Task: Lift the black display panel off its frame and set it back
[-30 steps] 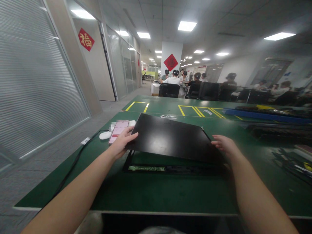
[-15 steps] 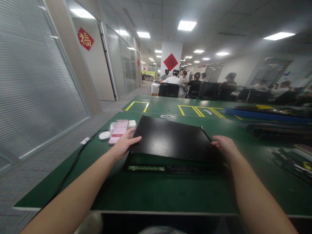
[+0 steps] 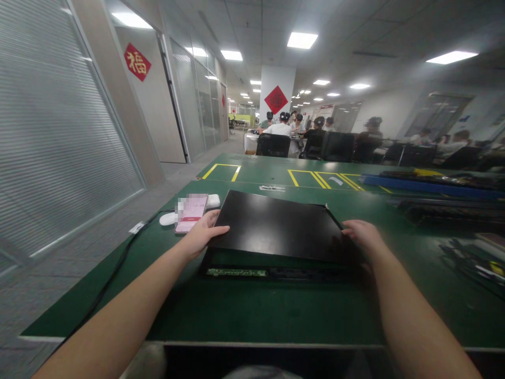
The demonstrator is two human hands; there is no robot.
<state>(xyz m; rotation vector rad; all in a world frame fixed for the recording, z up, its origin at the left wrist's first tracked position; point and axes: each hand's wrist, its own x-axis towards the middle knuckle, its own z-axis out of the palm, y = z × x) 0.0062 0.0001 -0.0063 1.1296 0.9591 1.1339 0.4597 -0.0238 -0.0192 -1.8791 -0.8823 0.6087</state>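
Behind the near edge of the green tabletop (image 3: 252,316), a black panel (image 3: 268,221) is held by the left hand (image 3: 201,234) — the right hand (image 3: 363,234)'s grip cannot be told (far edge: yellow tape (image 3: 210,171), ceiling lights (image 3: 302,40) beyond)

Black rectangular panel (image 3: 272,225), tilted

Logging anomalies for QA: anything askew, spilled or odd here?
The black panel is askew over the dark frame: the near-side gap, wider at left, leaves a green circuit strip uncovered. No spill shows.
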